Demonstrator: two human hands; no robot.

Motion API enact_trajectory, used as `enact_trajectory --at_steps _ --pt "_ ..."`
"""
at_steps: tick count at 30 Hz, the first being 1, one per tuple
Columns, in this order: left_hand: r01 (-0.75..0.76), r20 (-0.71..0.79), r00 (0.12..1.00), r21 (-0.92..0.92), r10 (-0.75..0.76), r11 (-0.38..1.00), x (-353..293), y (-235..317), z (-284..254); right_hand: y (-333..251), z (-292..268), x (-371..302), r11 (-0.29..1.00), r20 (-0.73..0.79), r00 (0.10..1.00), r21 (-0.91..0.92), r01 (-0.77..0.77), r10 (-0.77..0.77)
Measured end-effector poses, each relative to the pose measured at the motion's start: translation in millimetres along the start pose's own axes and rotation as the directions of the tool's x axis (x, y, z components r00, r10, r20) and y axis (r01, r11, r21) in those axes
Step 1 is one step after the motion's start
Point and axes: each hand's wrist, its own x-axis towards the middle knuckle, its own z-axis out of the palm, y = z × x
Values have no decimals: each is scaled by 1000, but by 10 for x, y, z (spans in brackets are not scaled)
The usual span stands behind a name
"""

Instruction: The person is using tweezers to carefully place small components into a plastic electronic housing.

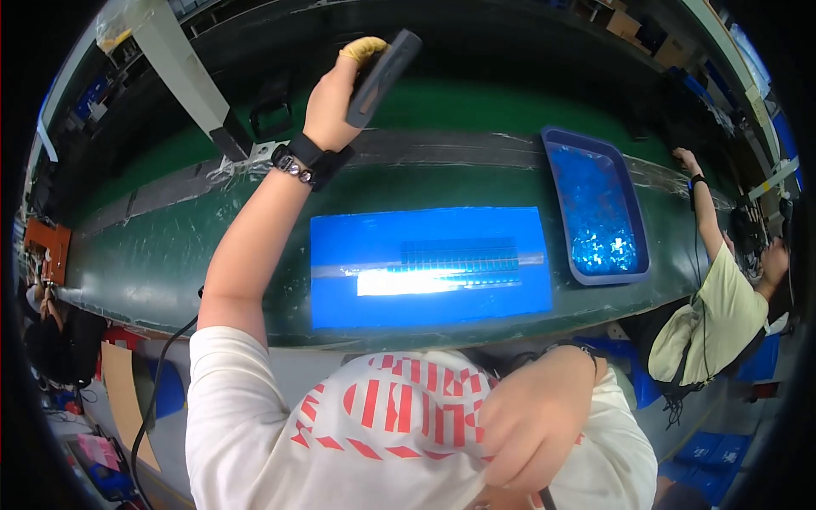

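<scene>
My left hand (pixel 333 106) reaches out over the far side of the bench, closed on a dark, flat, phone-shaped device (pixel 384 79) that is tilted on edge. A yellow covering sits on one of its fingers, and a black band and a bracelet circle the wrist. Close to my chest, my right hand (pixel 535 416) is curled with its fingers bent down. A thin dark thing shows below it, but whether the hand grips it is hidden. Between my arms lies a blue board (pixel 425 313) with a shiny gridded strip sheet (pixel 459 255) on it.
Right of the board stands a blue-grey tray (pixel 643 255) holding many small shiny blue pieces. The green bench (pixel 170 255) carries a pale post (pixel 178 68) at its far left. A co-worker in a light yellow shirt (pixel 714 319) sits at the right. A cable (pixel 157 374) hangs at the left.
</scene>
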Motion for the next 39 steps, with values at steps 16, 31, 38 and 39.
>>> enact_trajectory --at_steps 16,31,38,39 --pt "586 368 655 -799 -660 137 -231 -846 -810 580 -52 -605 675 -856 186 228 -702 483" --pt "853 768 489 -521 -414 41 -1015 -436 -408 733 -26 -770 493 -754 -154 555 -670 639" --pt "794 715 556 -608 -424 16 -1110 -467 -377 1111 -182 -847 511 -874 -134 391 -765 468" --pt "751 666 611 -659 -428 46 -1123 -470 -394 1114 -187 -857 509 -871 -135 395 -765 473"
